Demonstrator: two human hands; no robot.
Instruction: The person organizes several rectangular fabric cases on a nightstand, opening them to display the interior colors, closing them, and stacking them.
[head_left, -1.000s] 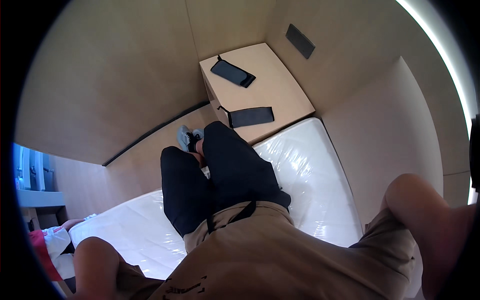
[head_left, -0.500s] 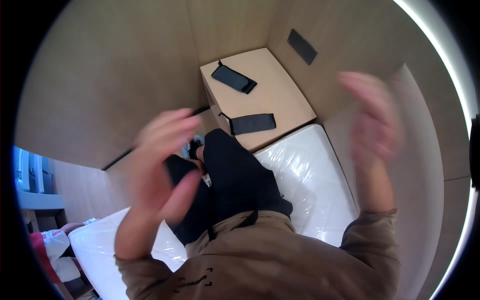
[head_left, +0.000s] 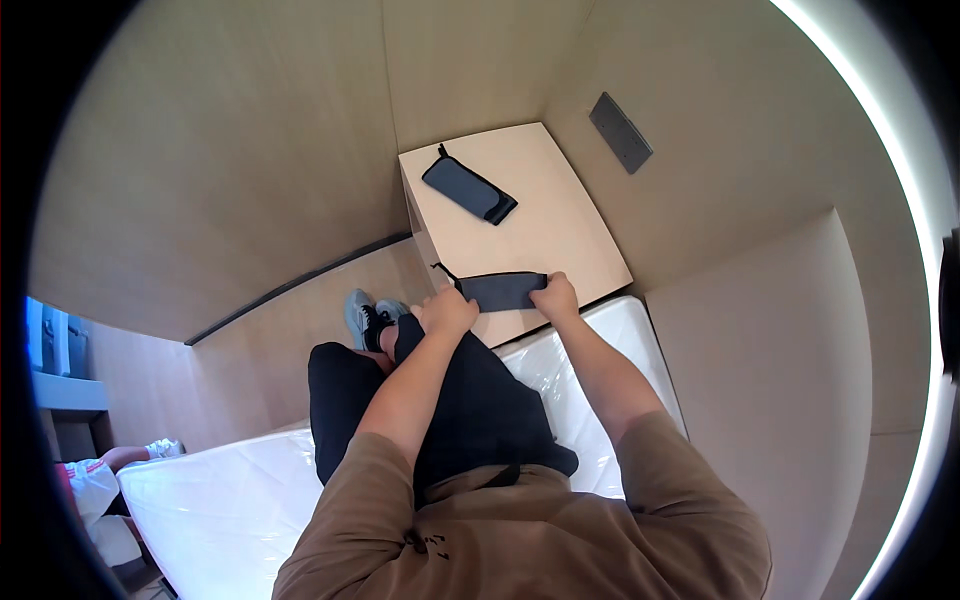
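A: Item one, and its place?
B: One dark-grey oblong pouch with black edging (head_left: 500, 291), flat, a black loop trailing at its left end; it is spanning the near part of a pale wood-grain cabinet top (head_left: 575, 215).
A: Hands?
B: The left hand (head_left: 447, 312) is gripping the left end, near the loop. The right hand (head_left: 556, 297) is pinching the right end, thumb uppermost. The undersides are hiding, so whether the pouch is resting on the wood or lifting clear, I cannot tell.
A: Item two?
B: One matching dark-grey pouch with a black loop (head_left: 468, 190), lying slantwise farther back, untouched.
A: Surroundings?
B: One white quilted mattress in clear, shiny plastic (head_left: 230, 510), adjoining the cabinet; one grey rectangular wall plate (head_left: 621, 132), sitting above it on the right.
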